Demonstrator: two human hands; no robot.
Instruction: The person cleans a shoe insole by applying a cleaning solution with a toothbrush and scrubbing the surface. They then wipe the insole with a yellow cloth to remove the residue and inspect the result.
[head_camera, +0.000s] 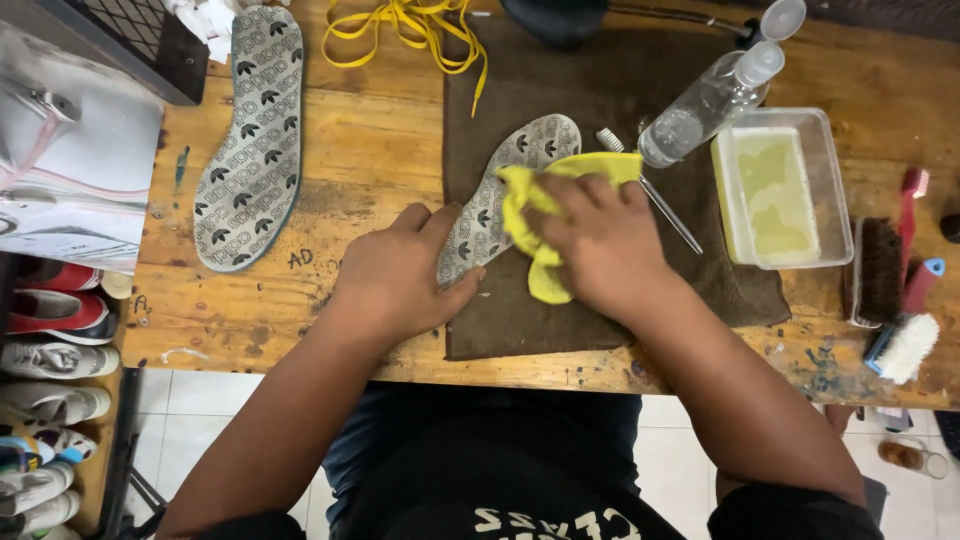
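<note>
Insole (470, 225): it lies flat on the brown mat (600, 300) at mid worktop (380, 140), heel toward us, toe pointing up and to the right.
Left hand (395, 280): we press it down on the heel end, palm flat, fingers together and lying over the edge; nothing is clamped.
Right hand (600, 245): our fingers are bunched down on the yellow cloth (535, 215), which sits over the insole's middle and toe.
Feel: we judge the insole light, thin and bendy, likely to slide or curl unless pinned; the printed top looks a little slick.
Hold: best pinned flat at the heel, or pinched along a long edge; lifting by the toe alone would let it flop.
Cloth: soft and limp, it gathers easily in one fist.
Nearby: a second insole (250, 140) lies well apart to the left; a spray bottle (715, 95), a tub (785, 190) of pale liquid and brushes (885, 290) stand to the right.
</note>
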